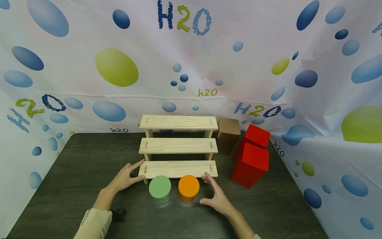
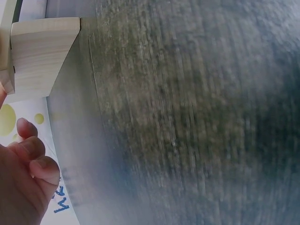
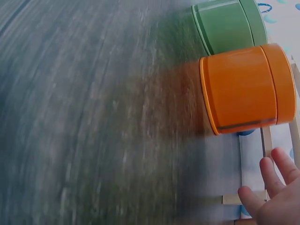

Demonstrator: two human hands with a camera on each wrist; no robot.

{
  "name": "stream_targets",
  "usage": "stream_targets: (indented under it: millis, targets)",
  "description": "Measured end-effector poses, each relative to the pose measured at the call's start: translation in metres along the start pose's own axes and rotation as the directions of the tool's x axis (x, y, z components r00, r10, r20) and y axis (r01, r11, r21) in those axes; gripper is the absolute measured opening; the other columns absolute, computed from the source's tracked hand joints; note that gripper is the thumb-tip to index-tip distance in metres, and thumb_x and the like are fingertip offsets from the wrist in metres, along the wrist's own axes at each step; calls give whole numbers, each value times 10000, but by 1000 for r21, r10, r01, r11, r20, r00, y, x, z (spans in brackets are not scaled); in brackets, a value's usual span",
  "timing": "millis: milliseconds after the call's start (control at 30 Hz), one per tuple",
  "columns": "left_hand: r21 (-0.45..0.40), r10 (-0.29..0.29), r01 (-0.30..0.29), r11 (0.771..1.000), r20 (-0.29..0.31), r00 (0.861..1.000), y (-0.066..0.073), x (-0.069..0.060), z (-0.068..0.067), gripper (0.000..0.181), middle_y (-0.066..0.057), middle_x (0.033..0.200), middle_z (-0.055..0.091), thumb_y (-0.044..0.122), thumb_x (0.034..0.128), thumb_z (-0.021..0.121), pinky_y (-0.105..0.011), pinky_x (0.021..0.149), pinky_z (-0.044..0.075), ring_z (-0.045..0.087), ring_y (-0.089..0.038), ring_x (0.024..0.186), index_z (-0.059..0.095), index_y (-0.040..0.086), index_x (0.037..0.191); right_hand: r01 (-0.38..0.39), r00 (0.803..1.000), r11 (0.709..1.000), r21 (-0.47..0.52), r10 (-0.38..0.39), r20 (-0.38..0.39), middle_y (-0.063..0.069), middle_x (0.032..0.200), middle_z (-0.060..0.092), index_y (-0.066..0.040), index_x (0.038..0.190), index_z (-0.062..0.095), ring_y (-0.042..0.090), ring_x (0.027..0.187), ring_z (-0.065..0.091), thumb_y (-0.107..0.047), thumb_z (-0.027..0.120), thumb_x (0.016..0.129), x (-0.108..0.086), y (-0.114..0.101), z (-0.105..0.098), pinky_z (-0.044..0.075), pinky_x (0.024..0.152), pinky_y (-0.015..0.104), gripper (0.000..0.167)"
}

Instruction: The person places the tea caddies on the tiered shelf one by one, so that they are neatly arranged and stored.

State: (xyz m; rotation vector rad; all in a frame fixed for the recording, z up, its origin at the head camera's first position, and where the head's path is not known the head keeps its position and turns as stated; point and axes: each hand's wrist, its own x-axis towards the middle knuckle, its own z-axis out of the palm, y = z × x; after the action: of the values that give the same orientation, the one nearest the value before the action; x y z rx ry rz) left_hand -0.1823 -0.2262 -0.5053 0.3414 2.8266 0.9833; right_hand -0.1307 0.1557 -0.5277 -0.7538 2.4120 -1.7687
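Note:
A three-tier wooden step shelf (image 1: 178,146) stands at the back middle of the dark table. At the left end of its lowest tier is my left hand (image 1: 124,179), index finger and thumb spread, seeming to touch the wood. In the left wrist view, other fingers (image 2: 44,169) of that hand are bent, holding nothing. In front of the shelf stand a green round tin (image 1: 160,188) and an orange round tin (image 1: 188,188), side by side and slightly apart. My right hand (image 1: 220,199) is spread beside the orange tin, fingertips near the lowest tier's right end.
Right of the shelf stands a brown box (image 1: 228,132). Two red boxes, a nearer one (image 1: 250,162) and a farther one (image 1: 257,135), are beside it. A white sheet (image 1: 226,73) printed with blue and green spots hangs behind and around the table (image 1: 74,186).

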Motion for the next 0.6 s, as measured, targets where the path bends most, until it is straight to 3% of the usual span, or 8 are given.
stream_targets:
  millis: [400,600]
  targets:
    - [4,-5,5,1000,-9,1000,-1,2,1,731,-64,764,343,415,801,670,-305,538,253,298,-171,645,376,129,1406,-65,996,998,11,64,60,130,1339,417,-33,1441,222,122,1171,408,-278,766,741,10,1,14,347,925,452,919]
    - [10,-1,1,1000,-24,1000,-4,2,4,732,-53,746,335,414,794,677,-299,534,245,289,-165,631,384,133,1403,-118,991,989,91,111,74,185,1374,346,-21,1450,177,197,1204,388,-307,730,779,13,2,21,324,969,488,916]
